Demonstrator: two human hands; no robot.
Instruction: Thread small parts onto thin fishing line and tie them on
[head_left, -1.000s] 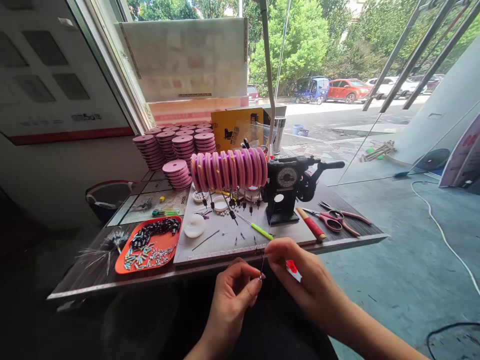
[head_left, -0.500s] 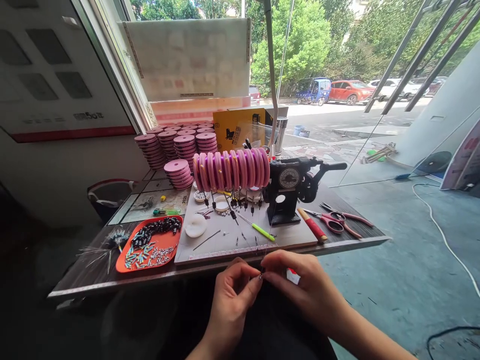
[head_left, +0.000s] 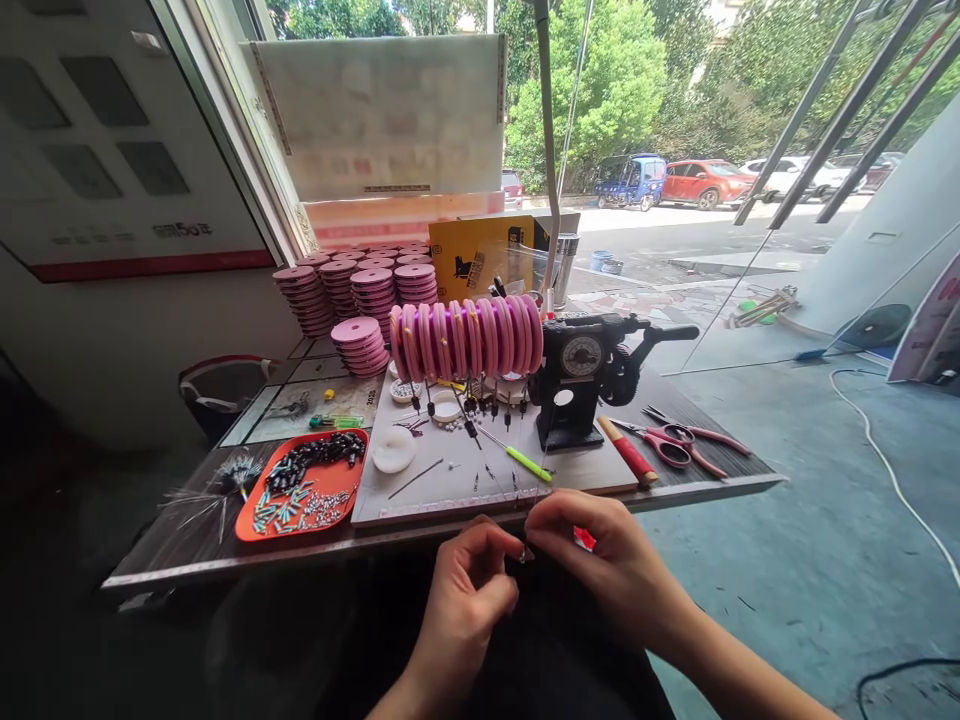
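My left hand and my right hand meet just in front of the table's near edge, fingertips pinched together on a tiny metal piece too small to name. A thin line runs up from it toward the black winding machine. A small red and white object shows behind my right hand. A row of pink spools sits on the machine's shaft, with small weights hanging below.
An orange tray of beads lies at the left on the dark table. Stacks of pink spools stand behind. Red-handled scissors, a red-handled tool and a green pen lie near the white mat.
My right hand has dropped from above the table edge down to my left hand, and both have closed in on the small piece. The view shifted slightly.
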